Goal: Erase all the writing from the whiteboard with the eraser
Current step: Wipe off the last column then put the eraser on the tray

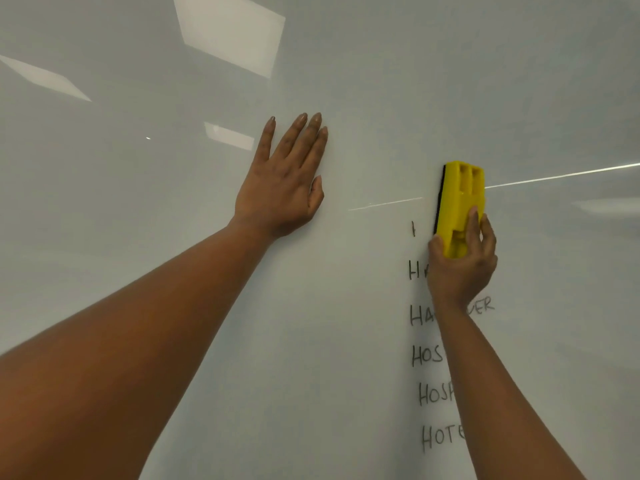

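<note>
Right hand (pixel 462 263) clamped on yellow eraser (pixel 459 206), pad on whiteboard (pixel 138 202) atop word column (pixel 433 355) toward right edge, left hand (pixel 282 188) flat, fingers straight, bracing; best: firm, even pressure, overlapping downward strokes through every line, no streaks.

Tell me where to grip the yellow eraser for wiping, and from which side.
Grip the eraser by its lower end, from below, as the right hand does: thumb and fingers pinch the narrow sides, the black felt edge stays against the whiteboard.
</note>
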The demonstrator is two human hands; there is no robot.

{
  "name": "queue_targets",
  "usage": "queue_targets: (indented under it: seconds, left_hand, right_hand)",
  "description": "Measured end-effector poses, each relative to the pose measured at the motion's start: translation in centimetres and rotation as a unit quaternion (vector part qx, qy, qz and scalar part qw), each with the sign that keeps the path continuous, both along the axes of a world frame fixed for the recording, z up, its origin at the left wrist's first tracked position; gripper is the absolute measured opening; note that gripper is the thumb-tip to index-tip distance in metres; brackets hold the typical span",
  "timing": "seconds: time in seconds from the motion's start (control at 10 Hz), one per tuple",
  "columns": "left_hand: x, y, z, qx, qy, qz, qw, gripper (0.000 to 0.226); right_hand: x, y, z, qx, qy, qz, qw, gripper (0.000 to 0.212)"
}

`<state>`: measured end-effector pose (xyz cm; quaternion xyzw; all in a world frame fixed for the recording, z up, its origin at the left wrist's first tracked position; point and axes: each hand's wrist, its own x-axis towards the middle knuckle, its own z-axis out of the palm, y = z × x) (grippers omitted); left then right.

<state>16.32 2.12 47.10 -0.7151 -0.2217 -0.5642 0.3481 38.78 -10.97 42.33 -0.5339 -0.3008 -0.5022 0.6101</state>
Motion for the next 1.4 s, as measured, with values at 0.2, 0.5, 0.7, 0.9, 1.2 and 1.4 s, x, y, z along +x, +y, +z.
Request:
queue_targets:
  seconds: [0.2, 0.5, 0.7, 0.9, 1.2, 1.4]
  left_hand:
    - [0.1, 0.1, 0.0, 0.010, -0.005, -0.007, 1.000, 0.064]
    - [0.1, 0.1, 0.0, 0.008, -0.003, -0.010, 1.000, 0.065]
    - [0.1, 0.1, 0.0, 0.006, -0.009, -0.009, 1.000, 0.064]
    - [0.2, 0.0, -0.3, 0.006, -0.014, -0.023, 1.000, 0.063]
    - [0.1, -0.1, -0.6, 0.005, -0.015, -0.020, 1.000, 0.063]
    - [0.1, -0.2, -0.8, 0.004, -0.020, -0.030, 0.999, 0.061]
  right_hand:
    - [-4.0, 1.9, -2.2, -0.047, -0.127, -0.014, 0.991, 0.060]
    - [0.5, -0.8, -7.3, -0.090, -0.155, -0.024, 0.983, 0.059]
    - [-0.3, 0.1, -6.0, 0.014, -0.002, 0.008, 1.000, 0.062]
    - [-3.1, 1.3, -10.8, -0.058, -0.121, -0.012, 0.991, 0.058]
    - [1.0, -1.4, -12.7, -0.065, -0.030, -0.052, 0.996, 0.059]
    - [-2.3, 0.4, -14.6, -0.061, -0.065, -0.035, 0.995, 0.058]
